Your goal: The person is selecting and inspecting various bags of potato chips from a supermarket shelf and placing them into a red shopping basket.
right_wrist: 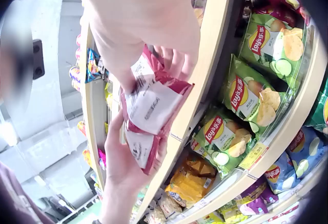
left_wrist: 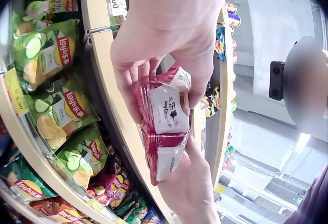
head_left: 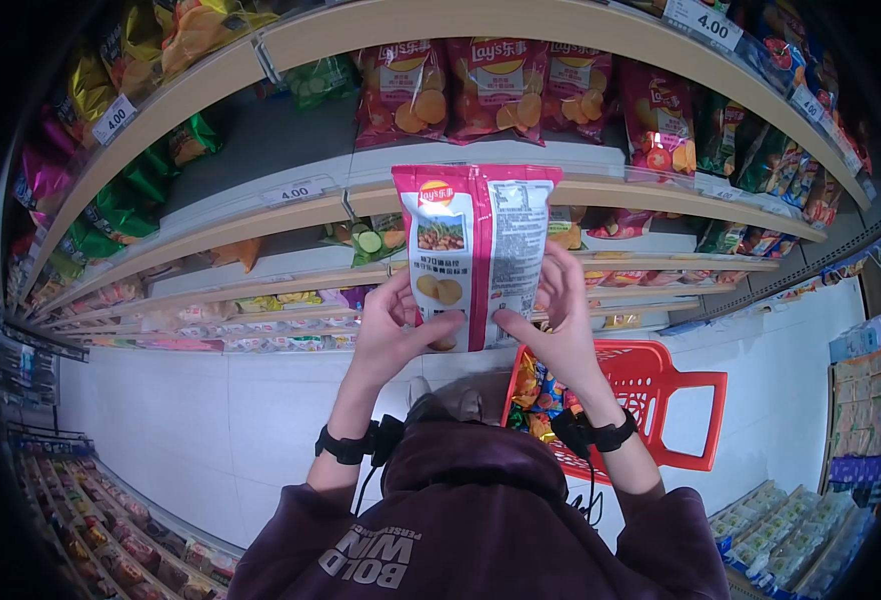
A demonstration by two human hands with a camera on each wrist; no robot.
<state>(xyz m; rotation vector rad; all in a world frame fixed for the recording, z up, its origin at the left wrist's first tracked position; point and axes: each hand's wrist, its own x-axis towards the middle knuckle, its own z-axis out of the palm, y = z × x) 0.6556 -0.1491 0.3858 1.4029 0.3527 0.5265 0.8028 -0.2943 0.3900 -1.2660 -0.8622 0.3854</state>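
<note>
A pink and white chip bag [head_left: 478, 255] is held upright in front of the shelves, its printed back toward the head camera. My left hand [head_left: 397, 330] grips its lower left side, thumb on the near face and fingers behind. On the lower right side my right hand [head_left: 559, 320] grips it the same way. From the left wrist view, the left hand [left_wrist: 169, 39] curls round one end of the bag [left_wrist: 169, 111]. The right wrist view has the right hand [right_wrist: 146, 24] around the other end of the bag [right_wrist: 154, 108], thumb against the printed face.
Pink chip bags [head_left: 496, 90] stand on the shelf behind, with price tags along the shelf edge [head_left: 291, 190]. A red basket [head_left: 696, 380] holding several snack bags is on the floor at the right. Green chip bags [left_wrist: 56, 55] fill a shelf beside the hands.
</note>
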